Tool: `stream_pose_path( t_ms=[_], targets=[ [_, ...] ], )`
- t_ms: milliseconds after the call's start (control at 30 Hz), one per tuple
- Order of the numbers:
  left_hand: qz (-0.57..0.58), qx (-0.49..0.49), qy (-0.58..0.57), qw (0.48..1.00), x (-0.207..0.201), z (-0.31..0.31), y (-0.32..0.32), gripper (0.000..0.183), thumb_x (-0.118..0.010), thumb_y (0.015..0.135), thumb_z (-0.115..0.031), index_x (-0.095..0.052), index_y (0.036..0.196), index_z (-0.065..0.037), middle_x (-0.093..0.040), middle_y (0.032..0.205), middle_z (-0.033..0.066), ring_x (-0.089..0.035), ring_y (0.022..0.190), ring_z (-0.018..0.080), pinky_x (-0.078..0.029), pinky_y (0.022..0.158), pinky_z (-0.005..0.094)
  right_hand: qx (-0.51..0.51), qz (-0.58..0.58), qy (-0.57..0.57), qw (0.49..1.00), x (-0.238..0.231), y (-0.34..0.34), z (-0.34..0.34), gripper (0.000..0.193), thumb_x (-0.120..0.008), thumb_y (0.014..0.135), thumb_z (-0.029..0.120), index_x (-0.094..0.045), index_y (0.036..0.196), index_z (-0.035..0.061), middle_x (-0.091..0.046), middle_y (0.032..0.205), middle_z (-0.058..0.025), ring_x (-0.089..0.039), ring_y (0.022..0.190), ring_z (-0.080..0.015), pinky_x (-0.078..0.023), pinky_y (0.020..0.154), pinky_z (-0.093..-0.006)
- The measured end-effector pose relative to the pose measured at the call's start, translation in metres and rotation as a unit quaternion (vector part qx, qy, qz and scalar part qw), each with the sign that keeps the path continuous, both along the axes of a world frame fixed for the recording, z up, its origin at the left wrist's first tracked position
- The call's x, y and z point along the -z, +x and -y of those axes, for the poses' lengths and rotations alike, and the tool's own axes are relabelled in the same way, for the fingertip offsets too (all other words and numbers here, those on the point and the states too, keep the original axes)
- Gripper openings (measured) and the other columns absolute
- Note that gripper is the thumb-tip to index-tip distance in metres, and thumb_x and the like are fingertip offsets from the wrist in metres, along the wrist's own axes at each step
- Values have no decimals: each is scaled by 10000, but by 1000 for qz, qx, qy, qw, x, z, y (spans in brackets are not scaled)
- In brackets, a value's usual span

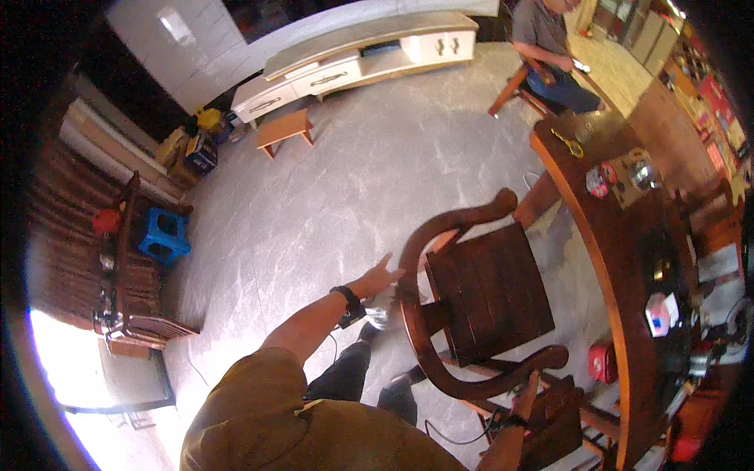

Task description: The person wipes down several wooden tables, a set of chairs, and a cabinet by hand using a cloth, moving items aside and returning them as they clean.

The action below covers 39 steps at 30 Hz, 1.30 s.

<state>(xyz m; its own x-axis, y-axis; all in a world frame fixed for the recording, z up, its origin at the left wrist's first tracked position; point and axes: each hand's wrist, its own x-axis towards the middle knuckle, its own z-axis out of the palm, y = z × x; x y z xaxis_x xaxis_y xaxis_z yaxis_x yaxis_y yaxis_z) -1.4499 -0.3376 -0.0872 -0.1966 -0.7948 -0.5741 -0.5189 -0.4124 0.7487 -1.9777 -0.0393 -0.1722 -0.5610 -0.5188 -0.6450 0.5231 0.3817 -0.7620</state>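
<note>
A dark wooden armchair (491, 290) with a curved back rail and slatted seat stands in front of me. My left hand (378, 279) is at the outer side of its back rail, fingers spread, the tips at or just touching the wood. Under that hand is a small whitish blurred patch I cannot make out. Low on the right, my right hand (525, 404) is beside the chair's right arm end, partly in shadow, with a finger stretched up toward it. Whether it touches the wood I cannot tell. Both wrists wear dark bands, with a thin cable near each.
Right of the chair curves a long wooden table (581, 212) with yellow scissors (567, 144) and small items. A red stool (602, 363) is beneath its edge. A seated person (550, 55) is at its far end. Farther off are a low bench (285, 129), blue stool (165, 234) and white cabinet (330, 78).
</note>
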Motion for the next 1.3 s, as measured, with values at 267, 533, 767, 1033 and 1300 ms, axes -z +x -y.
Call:
stream_pose_path(
  t_ms=[267, 533, 767, 1033, 1300],
  targets=[
    [0, -33, -9, 999, 27, -75, 209, 751, -454, 946, -539, -283, 1453, -13, -588, 1205, 239, -490, 1211, 290, -369, 1027, 434, -68, 34, 195, 978, -23, 104, -68, 418, -580, 928, 335, -507, 1248, 76, -547, 1148, -65, -521, 958, -198, -450, 867, -397],
    [-177, -270, 240, 915, -74, -88, 354, 700, -268, 1017, -514, -425, 1343, 85, -468, 1376, 213, -485, 1228, 299, -362, 1062, 384, -273, 50, 265, 924, -36, 293, -47, 444, -599, 910, 290, -500, 1287, 77, -541, 1214, -88, -528, 1029, -203, -466, 869, -385],
    [-226, -5, 307, 924, -72, -109, 461, 742, -434, 933, -608, -306, 1483, -126, -200, 1564, 129, -148, 1450, 282, -165, 1169, 458, -450, 59, 100, 885, -10, 440, 126, 477, -616, 894, 251, -494, 1322, 78, -537, 1271, -107, -535, 1090, -207, -480, 872, -374],
    [-33, 166, 223, 960, -14, -68, 523, 395, -563, 943, -352, -641, 1212, -75, -669, 1071, 96, -593, 959, 161, -466, 866, 305, -680, -214, -51, 699, -118, 549, 361, 468, -614, 863, 159, -532, 1324, 166, -468, 1411, -126, -477, 1259, -243, -448, 982, -367],
    [-133, -149, 209, 957, -80, 121, 536, 249, -600, 883, -179, -627, 1048, 6, -644, 915, 34, -584, 788, 124, -477, 725, 273, -588, -208, -79, 778, -91, 548, 493, 461, -587, 879, 220, -523, 1334, 187, -538, 1343, -116, -527, 1195, -321, -454, 960, -420]
  ],
)
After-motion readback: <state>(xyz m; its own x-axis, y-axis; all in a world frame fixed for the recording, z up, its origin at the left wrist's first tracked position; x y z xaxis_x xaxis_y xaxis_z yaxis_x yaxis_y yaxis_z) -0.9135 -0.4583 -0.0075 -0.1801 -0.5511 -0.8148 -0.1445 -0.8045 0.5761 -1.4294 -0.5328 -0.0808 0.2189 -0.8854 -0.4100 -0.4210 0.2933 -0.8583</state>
